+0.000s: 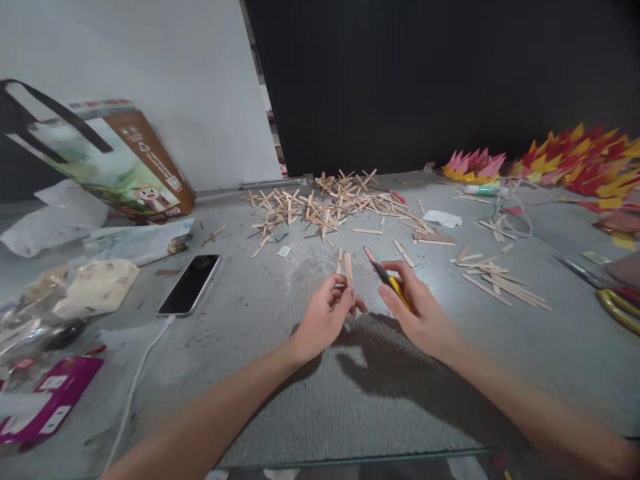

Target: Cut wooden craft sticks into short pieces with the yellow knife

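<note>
My left hand [330, 310] pinches a wooden craft stick [349, 268] upright between thumb and fingers, above the grey table [250, 373]. A second craft stick [340, 260] shows just to the left of it; whether the fingers hold that one too is unclear. To the right, my right hand [415, 307] is closed round the yellow-and-black handle of what looks like a utility knife [384, 275]. Its thin, reddish striped tip points up and left, apart from the stick. Beyond both hands lies a heap of crossed craft sticks [325, 203].
More loose sticks [500, 277] lie at right, near scissors [613, 297] and a glue stick [485, 191]. Red, yellow and pink paper pieces [575, 160] stand at back right. On the left are a phone [190, 285] with a cable, a bag [135, 163] and plastic packets [95, 290].
</note>
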A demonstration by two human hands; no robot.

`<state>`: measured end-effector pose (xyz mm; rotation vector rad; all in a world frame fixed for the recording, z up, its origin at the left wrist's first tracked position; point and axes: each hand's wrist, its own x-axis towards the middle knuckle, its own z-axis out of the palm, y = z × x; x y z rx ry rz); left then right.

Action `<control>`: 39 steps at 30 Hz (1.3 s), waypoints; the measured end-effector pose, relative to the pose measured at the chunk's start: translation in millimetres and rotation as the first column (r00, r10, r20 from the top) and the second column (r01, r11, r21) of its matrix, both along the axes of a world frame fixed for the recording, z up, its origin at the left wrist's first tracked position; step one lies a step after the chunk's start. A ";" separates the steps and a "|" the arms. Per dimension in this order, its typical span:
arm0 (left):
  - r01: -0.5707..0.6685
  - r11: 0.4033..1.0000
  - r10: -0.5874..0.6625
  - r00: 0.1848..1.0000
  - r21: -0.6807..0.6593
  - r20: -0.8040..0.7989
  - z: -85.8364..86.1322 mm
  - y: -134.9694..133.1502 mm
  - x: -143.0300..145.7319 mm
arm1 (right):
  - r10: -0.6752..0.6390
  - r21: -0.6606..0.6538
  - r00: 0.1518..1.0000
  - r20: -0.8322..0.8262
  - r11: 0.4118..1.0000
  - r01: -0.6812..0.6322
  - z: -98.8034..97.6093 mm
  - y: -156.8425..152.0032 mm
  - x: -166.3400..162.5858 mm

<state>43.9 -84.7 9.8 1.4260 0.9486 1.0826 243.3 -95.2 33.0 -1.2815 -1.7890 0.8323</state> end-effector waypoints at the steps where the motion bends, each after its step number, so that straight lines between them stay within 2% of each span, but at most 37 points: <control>1: 0.011 1.000 -0.011 1.000 -0.015 0.028 0.0 0.6 0.6 | 0.024 0.066 0.997 0.079 0.997 -0.029 0.7 -0.1 2.3; 4: 0.042 0.998 -0.038 0.994 -0.036 0.103 -0.3 2.7 1.6 | 0.106 0.167 0.966 0.237 0.975 -0.148 -0.6 3.8 6.3; 7: 0.039 0.998 -0.032 0.993 -0.057 0.112 -1.5 4.9 1.1 | 0.141 0.182 0.948 0.284 0.963 -0.198 -5.7 10.1 6.2; 10: 0.025 0.996 -0.015 0.993 -0.084 0.115 -3.0 6.6 0.6 | 0.128 0.194 0.955 0.269 0.964 -0.184 -11.0 13.3 5.1; 15: 0.047 0.993 -0.020 0.971 -0.108 0.239 -2.5 6.7 2.5 | 0.118 0.223 0.965 0.235 0.960 -0.172 -14.5 13.3 5.6; 25: 0.072 0.990 -0.036 0.961 -0.118 0.275 -0.3 4.7 4.2 | 0.165 0.207 0.965 0.203 0.956 -0.207 -17.2 14.7 6.5; 31: 0.104 0.989 -0.074 0.966 -0.108 0.247 -0.8 4.7 2.2 | 0.200 0.217 0.959 0.199 0.946 -0.242 -18.2 17.6 10.3; 39: 0.123 0.991 -0.119 0.991 -0.057 0.065 0.6 1.0 1.0 | 0.287 0.299 0.937 0.197 0.893 -0.336 -29.0 27.9 19.6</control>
